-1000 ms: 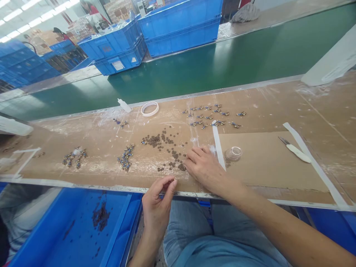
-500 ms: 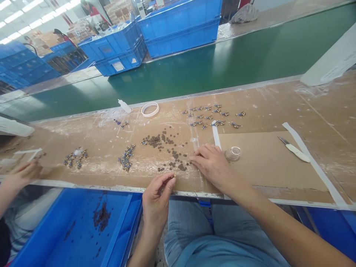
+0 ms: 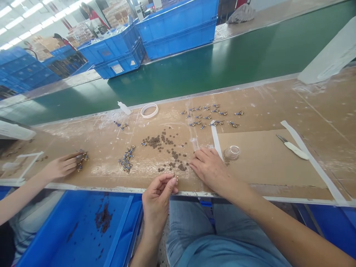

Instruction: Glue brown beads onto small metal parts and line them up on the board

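A co-worker's hand (image 3: 62, 167) has moved in from the far left and now reaches the leftmost cluster of small blue-and-tan figures (image 3: 80, 165). The left hand (image 3: 156, 194) pinches one tiny, pale-tipped piece (image 3: 176, 178) between thumb and fingertips, just off the counter's (image 3: 261, 102) near edge; more of the piece now shows. The right hand (image 3: 210, 170) rests with curled fingers beside the small round brown discs (image 3: 152, 141); whether it grips one, I cannot tell.

Counted: about seventeen spread-out figures (image 3: 207, 117), three near one white squeeze bottle (image 3: 124, 108), one beside the discs; one white tape roll (image 3: 149, 116), one clear cup (image 3: 232, 152), one white-handled knife (image 3: 296, 150). The discs and clustered figures are too crowded to count.
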`<state>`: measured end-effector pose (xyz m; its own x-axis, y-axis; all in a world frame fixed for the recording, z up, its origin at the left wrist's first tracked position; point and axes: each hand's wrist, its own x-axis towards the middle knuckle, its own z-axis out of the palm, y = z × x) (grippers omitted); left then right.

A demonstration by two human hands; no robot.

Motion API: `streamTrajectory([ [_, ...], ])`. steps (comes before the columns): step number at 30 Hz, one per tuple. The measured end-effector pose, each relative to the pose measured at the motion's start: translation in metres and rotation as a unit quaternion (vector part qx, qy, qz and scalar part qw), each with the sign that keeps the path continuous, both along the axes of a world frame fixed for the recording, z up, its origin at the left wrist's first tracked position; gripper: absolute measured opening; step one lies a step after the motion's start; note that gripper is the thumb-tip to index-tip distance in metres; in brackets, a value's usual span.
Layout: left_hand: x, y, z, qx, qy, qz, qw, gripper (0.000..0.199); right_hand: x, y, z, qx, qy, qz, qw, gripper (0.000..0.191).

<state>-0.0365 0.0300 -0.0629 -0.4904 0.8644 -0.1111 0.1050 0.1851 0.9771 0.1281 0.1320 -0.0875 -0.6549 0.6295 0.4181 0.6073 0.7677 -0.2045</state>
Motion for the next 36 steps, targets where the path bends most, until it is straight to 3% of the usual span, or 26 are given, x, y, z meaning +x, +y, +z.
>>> streamTrajectory([
  [10, 0.002, 0.002, 0.004, -0.022, -0.049, 0.014, 0.998, 0.02, 0.0, -0.01, -0.001, -0.032, 0.073, -0.026, 0.996, 0.014],
  [16, 0.008, 0.003, 0.012, -0.026, -0.09, 0.002, 0.996, 0.023, 0.006, -0.042, 0.01, -0.132, 0.279, 0.017, 0.951, 0.021],
  [22, 0.022, 0.015, 0.021, -0.026, -0.153, -0.049, 0.987, 0.022, 0.029, -0.056, 0.008, -0.115, 0.302, -0.014, 0.946, 0.019],
  [25, 0.034, 0.029, 0.022, -0.005, -0.102, -0.067, 0.992, 0.021, 0.043, -0.055, 0.002, -0.091, 0.297, -0.019, 0.95, 0.018],
  [29, 0.057, 0.058, 0.029, 0.039, 0.037, -0.128, 0.99, 0.018, 0.057, -0.051, -0.006, -0.072, 0.29, -0.027, 0.954, 0.018],
  [36, 0.088, 0.105, 0.044, 0.05, 0.267, -0.261, 0.926, 0.011, 0.06, -0.047, -0.014, -0.052, 0.314, -0.043, 0.947, 0.018],
])
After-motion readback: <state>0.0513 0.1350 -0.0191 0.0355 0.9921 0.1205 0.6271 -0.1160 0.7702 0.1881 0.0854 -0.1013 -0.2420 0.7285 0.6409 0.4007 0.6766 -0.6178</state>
